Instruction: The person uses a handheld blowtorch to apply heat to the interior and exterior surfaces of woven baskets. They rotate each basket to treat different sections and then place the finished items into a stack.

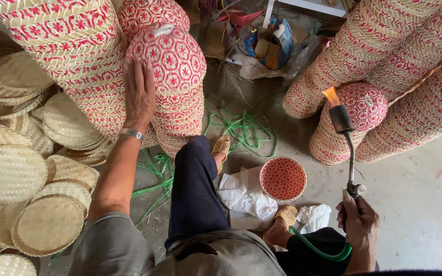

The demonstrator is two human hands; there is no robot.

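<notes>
Nearest, at five o'clock, the right hand [360,225] is wrapped around the grip of a gas torch [348,148], fingers curled tight on its base, with a green hose [323,250] looping from it across the lap. The torch's thin neck rises toward one o'clock and its black nozzle carries a small orange flame [330,95], just beside a red-and-white woven basket stack [354,122]. Between the feet, near the centre, a round red-patterned woven lid [283,178] lies on white paper [246,197] on the concrete floor [415,189]. At eight o'clock plain straw-coloured woven lids [47,225] lie heaped. Farther off, toward eleven o'clock, the left hand [139,94], a metal watch [130,134] at its wrist, lies flat with fingers spread on a leaning stack of red-patterned baskets [172,76], gripping nothing. Green strips [241,128] litter the floor beyond the knee.
</notes>
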